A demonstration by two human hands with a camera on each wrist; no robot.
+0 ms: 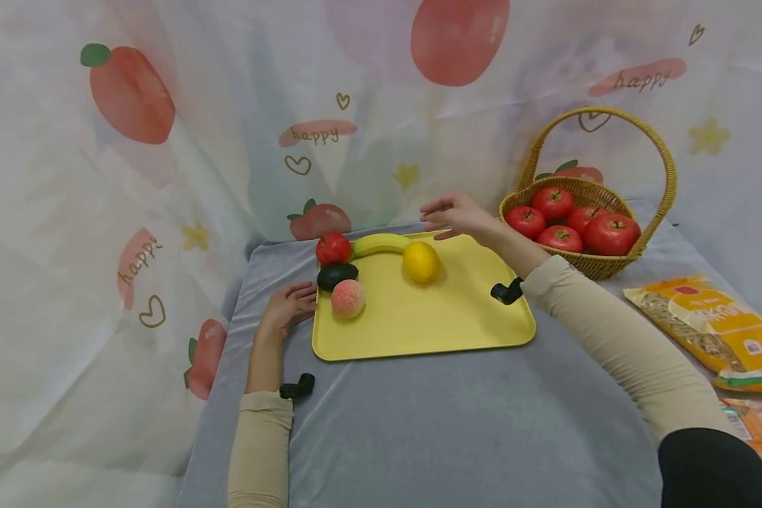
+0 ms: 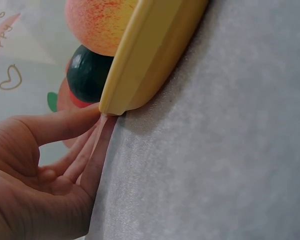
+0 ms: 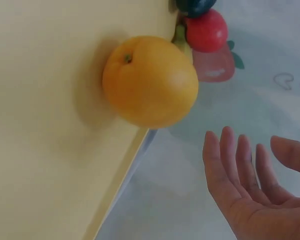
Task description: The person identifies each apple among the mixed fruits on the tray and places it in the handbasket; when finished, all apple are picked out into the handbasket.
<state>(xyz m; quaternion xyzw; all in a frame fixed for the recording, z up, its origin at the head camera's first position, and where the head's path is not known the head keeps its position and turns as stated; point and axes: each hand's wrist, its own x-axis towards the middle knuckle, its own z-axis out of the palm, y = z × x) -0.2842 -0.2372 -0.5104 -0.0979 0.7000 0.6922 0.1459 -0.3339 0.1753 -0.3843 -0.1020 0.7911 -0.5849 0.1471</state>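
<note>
Two hands at a yellow tray of fruit on a grey-covered surface.

The left hand lies on the surface at the tray's left edge, its fingers loosely stretched with the tips touching the tray's rim near its front left corner, gripping nothing. The right hand hangs in the air over the tray's far edge, fingers straight and spread, palm empty, just beside the orange-yellow fruit. That fruit sits on the tray near its far edge, touching the end of a banana. Along the tray's far left corner lie a red tomato, a dark green avocado and a pink peach. Toward the surface's far right corner stands a wicker basket of tomatoes; snack packets lie at the right edge.
</note>
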